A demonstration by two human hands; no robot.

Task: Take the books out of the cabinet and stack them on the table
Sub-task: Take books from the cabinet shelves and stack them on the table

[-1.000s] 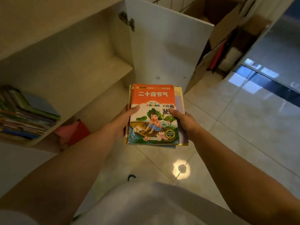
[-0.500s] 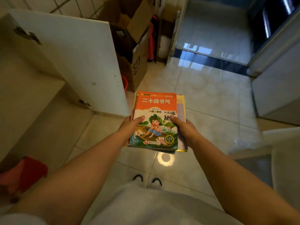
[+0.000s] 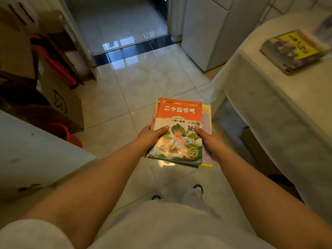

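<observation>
**Clerk:** Swung from the earlier frames: your view has turned off the cabinet shelves, and the table (image 3: 269, 97), absent a second ago, now fills the right side of the frame. Item one, held bundle of books (image 3: 177, 130), centre frame, carried over the tiled floor (image 3: 143, 78), unchanged in your grip.

**Checker:** Grip entry?

**Clerk:** Left hand (image 3: 150, 137) on the bundle's left edge, thumb curled over the orange cover; right hand (image 3: 210, 142) on the right edge, thumb likewise on top. Fingers beneath both sides are hidden, so I cannot tell how they lie.

**Checker:** Destination?

**Clerk:** Item two, stack of books (image 3: 294, 51) already on the table, upper right of the frame, blurred, well apart from your bundle. Item three, cardboard boxes (image 3: 53, 97), left side; white cabinet door (image 3: 36, 155), lower left.

**Checker:** Handling note for you?

**Clerk:** Lower volumes poke out at the bundle's right edge, so it is likely loose. Keep it level, keep both thumbs pressing down, and square the edges before you set it on the existing stack. Lower it flat and release only once it rests fully.
</observation>
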